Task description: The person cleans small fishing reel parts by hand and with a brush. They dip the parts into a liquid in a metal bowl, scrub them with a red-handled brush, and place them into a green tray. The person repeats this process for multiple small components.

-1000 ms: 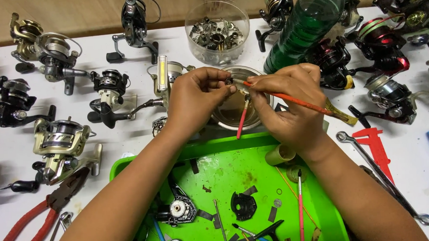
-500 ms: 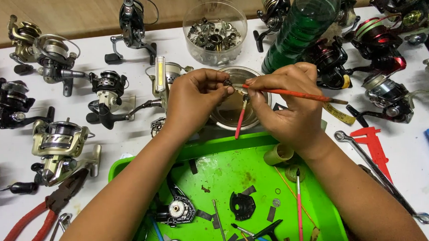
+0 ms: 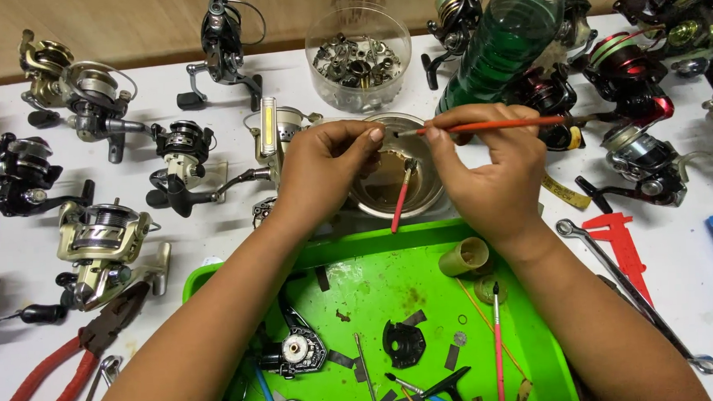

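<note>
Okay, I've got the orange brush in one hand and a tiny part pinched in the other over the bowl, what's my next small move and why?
Probably sweep the thin orange-handled brush tip across the small part pinched in the left hand. The right hand holds the brush level with its tip almost at those fingertips, and both sit above the round glass bowl of brownish liquid, so drips would likely fall there.

White table point(image 3: 215, 255): fishing reels point(image 3: 102, 244), green tray point(image 3: 391, 263), pliers point(image 3: 51, 374), wrench point(image 3: 629, 293), bottle point(image 3: 502, 46).
</note>
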